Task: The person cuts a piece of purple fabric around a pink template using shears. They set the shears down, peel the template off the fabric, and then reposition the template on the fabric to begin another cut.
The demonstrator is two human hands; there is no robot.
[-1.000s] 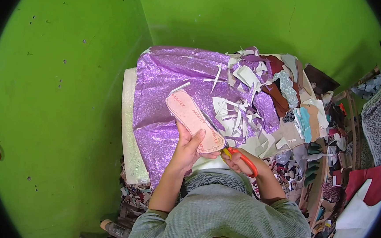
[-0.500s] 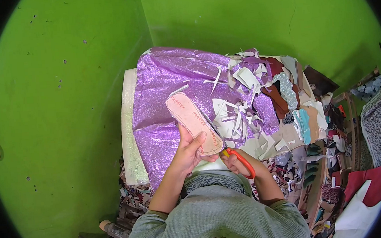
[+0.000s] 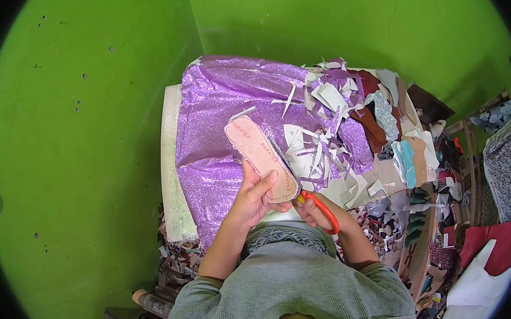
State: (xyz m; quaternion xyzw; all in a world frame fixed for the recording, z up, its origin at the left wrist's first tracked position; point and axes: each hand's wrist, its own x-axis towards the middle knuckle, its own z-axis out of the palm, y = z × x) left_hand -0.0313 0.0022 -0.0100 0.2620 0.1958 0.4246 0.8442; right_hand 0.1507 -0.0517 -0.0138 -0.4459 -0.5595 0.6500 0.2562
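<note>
A pale pink insole-shaped piece [image 3: 256,149] printed with PARATEX sits in my left hand [image 3: 257,194], the thumb pressed across its lower part. Dark material shows along its right edge. My right hand [image 3: 313,212] is wrapped round the orange handles of a pair of scissors [image 3: 325,212]. Their blades run up along the insole's lower right edge and are largely hidden behind it. Beneath both hands spreads glittery purple fabric [image 3: 213,144]. White and purple offcuts [image 3: 310,155] are heaped just right of the insole.
Cut shapes in brown, silver and teal [image 3: 406,164] lie at the table's right side. Scraps [image 3: 370,228] cover the floor below. Red and white material [image 3: 490,250] is at the lower right. Green walls [image 3: 104,111] close off the left and back.
The view has shifted slightly, so the table sits a little higher. Both hands keep their grip on the insole and scissors, with little movement between them.
</note>
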